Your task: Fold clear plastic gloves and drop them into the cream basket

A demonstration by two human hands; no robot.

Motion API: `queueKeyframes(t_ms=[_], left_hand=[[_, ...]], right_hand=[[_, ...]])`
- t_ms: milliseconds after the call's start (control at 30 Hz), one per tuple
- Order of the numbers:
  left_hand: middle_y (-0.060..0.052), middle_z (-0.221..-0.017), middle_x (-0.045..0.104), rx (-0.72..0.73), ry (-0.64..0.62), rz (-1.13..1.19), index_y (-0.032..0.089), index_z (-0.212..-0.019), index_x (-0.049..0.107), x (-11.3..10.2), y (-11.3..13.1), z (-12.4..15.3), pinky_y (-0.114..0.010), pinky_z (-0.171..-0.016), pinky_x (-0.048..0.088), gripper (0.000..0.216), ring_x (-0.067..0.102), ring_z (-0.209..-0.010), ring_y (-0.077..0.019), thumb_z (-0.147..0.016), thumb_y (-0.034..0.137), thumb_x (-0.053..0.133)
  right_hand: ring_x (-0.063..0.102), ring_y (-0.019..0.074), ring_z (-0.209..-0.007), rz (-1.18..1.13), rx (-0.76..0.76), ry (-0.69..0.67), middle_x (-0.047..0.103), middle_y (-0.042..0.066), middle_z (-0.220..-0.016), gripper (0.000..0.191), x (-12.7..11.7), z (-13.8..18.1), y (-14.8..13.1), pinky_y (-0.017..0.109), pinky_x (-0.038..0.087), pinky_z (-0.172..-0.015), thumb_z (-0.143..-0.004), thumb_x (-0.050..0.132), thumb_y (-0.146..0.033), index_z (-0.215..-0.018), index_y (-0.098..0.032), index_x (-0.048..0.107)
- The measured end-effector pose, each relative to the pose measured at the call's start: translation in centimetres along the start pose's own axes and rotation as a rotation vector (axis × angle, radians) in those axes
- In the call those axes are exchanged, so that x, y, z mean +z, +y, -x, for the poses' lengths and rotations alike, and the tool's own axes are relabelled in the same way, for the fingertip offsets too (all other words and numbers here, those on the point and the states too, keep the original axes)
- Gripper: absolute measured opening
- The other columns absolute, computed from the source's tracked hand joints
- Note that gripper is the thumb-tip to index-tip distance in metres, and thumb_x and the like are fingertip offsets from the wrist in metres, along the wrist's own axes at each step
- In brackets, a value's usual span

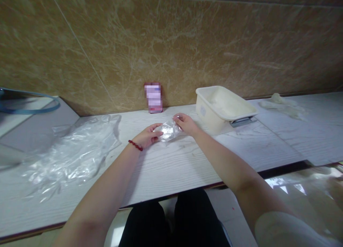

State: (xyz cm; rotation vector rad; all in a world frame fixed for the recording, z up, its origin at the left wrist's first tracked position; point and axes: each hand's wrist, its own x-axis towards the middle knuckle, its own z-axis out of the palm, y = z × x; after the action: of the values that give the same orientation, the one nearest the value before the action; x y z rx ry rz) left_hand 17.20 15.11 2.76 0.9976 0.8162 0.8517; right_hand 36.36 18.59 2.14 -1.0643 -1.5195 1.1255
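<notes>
Between my two hands is a small clear plastic bag (169, 130), crinkled and shiny, held just over the pale wood-grain table. My left hand (148, 135), with a red bead bracelet (135, 145) at the wrist, pinches the bag's left side between thumb and fingers. At its upper right edge, the thumb and fingers of my right hand (185, 123) are closed on the plastic. Whether anything lies inside the bag I cannot tell.
A cream plastic tub (214, 111) stands right of my hands. Behind them a phone (153, 97) leans against the marbled wall. Clear plastic bags (80, 150) lie in a heap at left, near a blue loop (32, 111). Pale crumpled gloves (284, 105) lie far right.
</notes>
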Motion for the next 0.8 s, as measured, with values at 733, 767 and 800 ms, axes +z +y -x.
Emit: queueKeyframes(t_ms=[733, 767, 800], left_hand=[[-0.004, -0.084, 0.063, 0.011, 0.088, 0.089, 0.014, -0.091, 0.052, -0.8, -1.4, -1.3, -0.018, -0.061, 0.051, 0.030, 0.061, -0.067, -0.0092, -0.064, 0.005, 0.064], [-0.004, -0.084, 0.063, 0.013, 0.084, 0.091, 0.015, -0.091, 0.052, -0.9, -1.4, -1.3, -0.018, -0.062, 0.051, 0.031, 0.061, -0.068, -0.0093, -0.064, 0.004, 0.064], [-0.004, -0.085, 0.063, 0.012, 0.078, 0.092, 0.015, -0.092, 0.053, -0.9, -1.4, -1.3, -0.019, -0.062, 0.052, 0.032, 0.061, -0.068, -0.0093, -0.064, 0.004, 0.064]], right_hand=[[0.044, 0.0051, -0.047, -0.291, 0.224, -0.009, 0.055, -0.005, -0.059, 0.034, -0.8, -0.5, 0.3, 0.016, 0.030, -0.041, -0.056, 0.069, -0.043, -0.073, -0.017, 0.054], [0.045, 0.0056, -0.048, -0.286, 0.236, -0.045, 0.056, -0.005, -0.060, 0.034, -0.8, -0.5, 0.4, 0.016, 0.031, -0.042, -0.056, 0.069, -0.043, -0.074, -0.017, 0.055], [0.046, 0.0062, -0.048, -0.277, 0.248, -0.084, 0.057, -0.004, -0.061, 0.034, -0.8, -0.4, 0.4, 0.017, 0.033, -0.043, -0.057, 0.068, -0.042, -0.075, -0.016, 0.056]])
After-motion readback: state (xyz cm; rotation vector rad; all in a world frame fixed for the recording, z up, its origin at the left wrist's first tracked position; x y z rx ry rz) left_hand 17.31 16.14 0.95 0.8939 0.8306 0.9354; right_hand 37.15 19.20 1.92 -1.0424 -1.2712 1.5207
